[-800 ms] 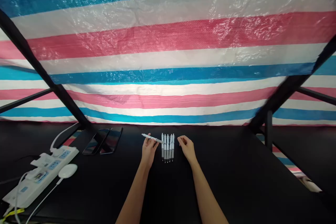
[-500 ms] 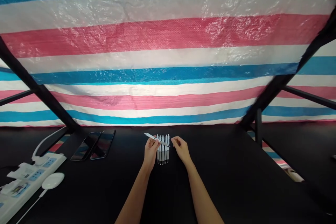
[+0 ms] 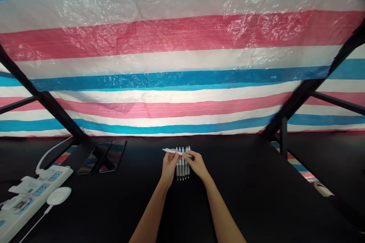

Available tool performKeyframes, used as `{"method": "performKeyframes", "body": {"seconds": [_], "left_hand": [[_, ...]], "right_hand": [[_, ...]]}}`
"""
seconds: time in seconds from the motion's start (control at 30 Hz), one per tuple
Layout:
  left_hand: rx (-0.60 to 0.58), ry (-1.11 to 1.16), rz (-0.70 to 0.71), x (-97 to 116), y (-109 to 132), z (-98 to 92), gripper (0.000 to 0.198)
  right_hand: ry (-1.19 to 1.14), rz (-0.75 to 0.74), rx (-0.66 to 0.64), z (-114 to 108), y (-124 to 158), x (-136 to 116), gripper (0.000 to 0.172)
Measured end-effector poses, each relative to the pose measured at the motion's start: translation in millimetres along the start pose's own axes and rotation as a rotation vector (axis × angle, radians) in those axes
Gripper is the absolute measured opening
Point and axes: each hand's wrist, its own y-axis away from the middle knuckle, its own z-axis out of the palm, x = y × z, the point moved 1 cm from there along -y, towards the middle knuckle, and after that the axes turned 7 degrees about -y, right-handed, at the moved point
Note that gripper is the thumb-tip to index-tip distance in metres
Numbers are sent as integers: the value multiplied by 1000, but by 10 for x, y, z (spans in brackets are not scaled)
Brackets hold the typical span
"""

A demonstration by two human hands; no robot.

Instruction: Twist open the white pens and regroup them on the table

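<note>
Pens lie mid-table, phones to their left, power strip far left.

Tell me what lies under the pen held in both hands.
A row of white pens lies side by side on the black table beneath the held pen. The left hand and right hand cover the row's outer edges, so its full count is hidden.

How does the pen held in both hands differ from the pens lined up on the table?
The held pen lies crosswise, roughly left to right; the row of pens points away from the person, side by side. The held pen is pinched between the left hand and right hand above the row; the row of pens rests on the black table. Both look like the same white-and-grey type.
</note>
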Motion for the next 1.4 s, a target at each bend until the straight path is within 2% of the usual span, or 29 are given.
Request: {"method": "performKeyframes", "body": {"seconds": [0.17,0.27,0.4,0.57,0.8,0.9,1.2,1.3,1.4], "left_hand": [[-4,46,44,169,12,-80,49],[-22,8,44,220,30,-128,43],[33,-74,57,216,39,-153,38],[133,-104,21,186,19,-177,43],[205,-109,5,148,4,-222,43],[194,-97,8,145,5,-221,41],[17,-88,95,261,73,-164,39],[45,-86,82,232,67,-176,36],[142,-95,57,188,37,-211,38]], "right_hand": [[-102,36,-17,-58,-12,3,37],[-143,65,-76,-58,-9,-6,36],[-151,64,-80,-30,-8,8,37],[-104,11,-54,27,7,15,39],[-65,-14,-38,73,51,-4,40],[-69,0,-31,72,61,-5,41],[-159,35,7,67,79,-58,44],[-163,32,5,77,75,-41,43],[-146,18,-10,113,82,-48,43]]}}
